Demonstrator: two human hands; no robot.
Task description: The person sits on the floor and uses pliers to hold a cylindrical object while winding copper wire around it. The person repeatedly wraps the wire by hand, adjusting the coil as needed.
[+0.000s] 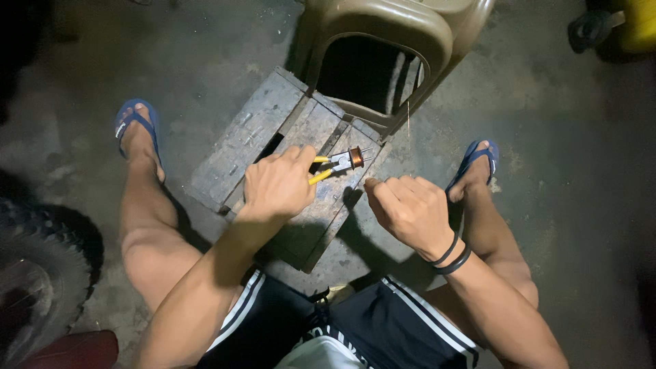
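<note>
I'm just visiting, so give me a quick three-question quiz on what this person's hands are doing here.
1. True or false: the left hand holds the yellow-handled pliers.
2. What do the pliers grip? A) a copper-coloured coil B) a screwdriver C) a rag
3. What lies under the pliers?

Key:
1. True.
2. A.
3. A worn wooden block on the concrete floor, in front of a tan plastic stool. The right hand is a closed fist beside it, and what it holds cannot be seen.
</note>
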